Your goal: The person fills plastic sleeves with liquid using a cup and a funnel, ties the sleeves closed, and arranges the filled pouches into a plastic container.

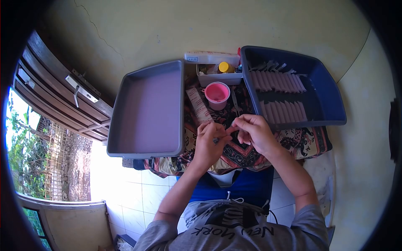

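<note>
Both hands meet over the patterned cloth (240,155) in front of me. My left hand (210,140) has its fingers bent together around something small and dark that I cannot make out. Close at its right, my right hand (252,131) pinches with thumb and forefinger near the left fingertips; what lies in the pinch is too small to name. A pink cup (217,104) stands just beyond the hands. Left of the cup lies a long pale printed strip or packet (198,104), and a thin metal tool (235,102) lies to its right.
A grey tray (183,113) with a flat mauve surface is at the left. The blue tray (324,98) at the right holds two rows of mauve packets (278,81). Behind the cup stands a grey box (217,79) containing a yellow-lidded bottle (225,67).
</note>
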### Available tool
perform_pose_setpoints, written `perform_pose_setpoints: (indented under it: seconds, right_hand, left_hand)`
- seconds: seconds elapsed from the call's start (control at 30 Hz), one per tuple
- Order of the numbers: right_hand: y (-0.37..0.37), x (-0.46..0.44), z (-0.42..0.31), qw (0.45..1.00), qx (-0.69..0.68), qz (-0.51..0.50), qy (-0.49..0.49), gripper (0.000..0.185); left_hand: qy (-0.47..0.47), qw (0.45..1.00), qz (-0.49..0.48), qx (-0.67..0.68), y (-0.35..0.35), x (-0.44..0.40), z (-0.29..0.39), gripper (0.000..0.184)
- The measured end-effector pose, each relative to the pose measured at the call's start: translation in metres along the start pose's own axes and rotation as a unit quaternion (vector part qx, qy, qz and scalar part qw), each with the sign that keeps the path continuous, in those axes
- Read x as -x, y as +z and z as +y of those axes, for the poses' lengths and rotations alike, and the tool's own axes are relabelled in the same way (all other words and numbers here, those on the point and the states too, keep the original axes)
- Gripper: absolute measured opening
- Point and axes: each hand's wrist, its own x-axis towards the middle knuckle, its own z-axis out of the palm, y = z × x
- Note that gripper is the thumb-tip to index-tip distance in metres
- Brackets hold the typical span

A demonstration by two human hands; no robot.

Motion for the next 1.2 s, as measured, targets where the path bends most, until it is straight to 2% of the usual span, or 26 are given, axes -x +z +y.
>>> perform_pose_setpoints:
  seconds: [0.03, 0.07, 0.1, 0.13, 0.17, 0.2, 0.27, 0.3, 0.33, 0.4, 0.53, 0.6, 0.63, 0.7, 0.73, 0.8, 0.83, 0.97, 1.07, 1.13, 1.2]
  right_hand:
    - [0.002, 0.001, 0.002, 0.995, 0.085, 0.022, -0.052, 0.020]
    - [0.005, 0.002, 0.004, 0.995, 0.085, 0.022, -0.052, 0.020]
    - [0.008, 0.001, 0.009, 0.978, 0.172, 0.032, -0.112, 0.018]
    - [0.008, 0.001, 0.013, 0.951, 0.256, 0.041, -0.169, 0.017]
    - [0.000, -0.006, 0.025, 0.888, 0.374, 0.052, -0.263, 0.014]
    - [0.003, -0.004, 0.023, 0.888, 0.374, 0.052, -0.263, 0.014]
    - [0.012, -0.001, 0.017, 0.729, 0.543, 0.081, -0.408, 0.011]
    - [0.016, 0.002, 0.015, 0.685, 0.591, 0.086, -0.418, 0.015]
    - [0.016, 0.002, 0.014, 0.685, 0.591, 0.087, -0.418, 0.015]
    - [0.015, 0.003, 0.014, 0.617, 0.665, 0.065, -0.416, 0.015]
    - [0.016, 0.002, 0.017, 0.611, 0.689, 0.058, -0.386, 0.014]
    - [0.016, 0.004, 0.014, 0.627, 0.714, 0.041, -0.310, 0.016]
    - [0.017, 0.005, 0.013, 0.626, 0.714, 0.041, -0.311, 0.016]
    - [0.017, 0.007, 0.011, 0.671, 0.699, 0.005, -0.246, 0.019]
    - [0.016, 0.007, 0.011, 0.671, 0.700, 0.003, -0.247, 0.019]
    - [0.013, 0.006, 0.012, 0.719, 0.655, -0.015, -0.230, 0.020]
    - [0.012, 0.005, 0.014, 0.719, 0.655, -0.015, -0.230, 0.020]
    - [0.007, -0.003, 0.021, 0.776, 0.583, -0.031, -0.239, 0.018]
    - [0.010, -0.004, 0.023, 0.812, 0.530, -0.030, -0.245, 0.016]
    - [0.013, -0.002, 0.023, 0.826, 0.504, -0.023, -0.249, 0.016]
    - [0.015, 0.000, 0.019, 0.866, 0.462, -0.015, -0.190, 0.017]
  left_hand:
    - [-0.007, 1.000, 0.007, -0.002, 0.001, 0.000, 0.001, 0.028]
    - [-0.007, 1.000, 0.007, -0.001, 0.002, -0.001, 0.002, 0.028]
    - [-0.014, 1.000, 0.008, -0.004, 0.002, -0.001, 0.004, 0.028]
    - [-0.022, 1.000, 0.009, -0.006, 0.002, -0.001, 0.005, 0.028]
    - [-0.022, 1.000, 0.009, -0.005, 0.003, -0.002, 0.007, 0.028]
    - [-0.022, 1.000, 0.016, -0.012, 0.003, -0.003, 0.008, 0.027]
    - [-0.021, 0.999, 0.022, -0.018, 0.004, -0.004, 0.008, 0.026]
    - [-0.025, 0.999, 0.034, -0.023, 0.006, -0.004, 0.006, 0.025]
    - [-0.030, 0.998, 0.046, -0.027, 0.007, -0.003, 0.005, 0.024]
    - [-0.029, 0.999, 0.039, -0.022, 0.007, -0.003, 0.004, 0.024]
    - [0.004, 1.000, 0.012, -0.028, 0.006, 0.001, -0.002, 0.025]
    - [0.032, 0.999, 0.008, -0.005, 0.006, 0.003, -0.007, 0.025]
    - [0.058, 0.998, 0.004, 0.017, 0.005, 0.004, -0.010, 0.024]
    - [0.069, 0.997, -0.003, 0.023, 0.004, 0.006, -0.014, 0.024]
    - [0.081, 0.996, -0.009, 0.030, 0.003, 0.007, -0.015, 0.024]
    - [0.091, 0.996, -0.010, 0.021, 0.001, 0.007, -0.015, 0.024]
    - [0.102, 0.995, -0.013, 0.012, 0.000, 0.006, -0.015, 0.023]
    - [0.118, 0.993, -0.019, -0.007, 0.000, 0.005, -0.019, 0.024]
    - [0.117, 0.993, 0.008, -0.011, 0.003, 0.008, -0.020, 0.024]
    - [0.084, 0.995, 0.049, 0.008, 0.009, 0.014, -0.021, 0.030]
    - [0.052, 0.997, 0.055, 0.019, 0.015, 0.020, -0.020, 0.031]
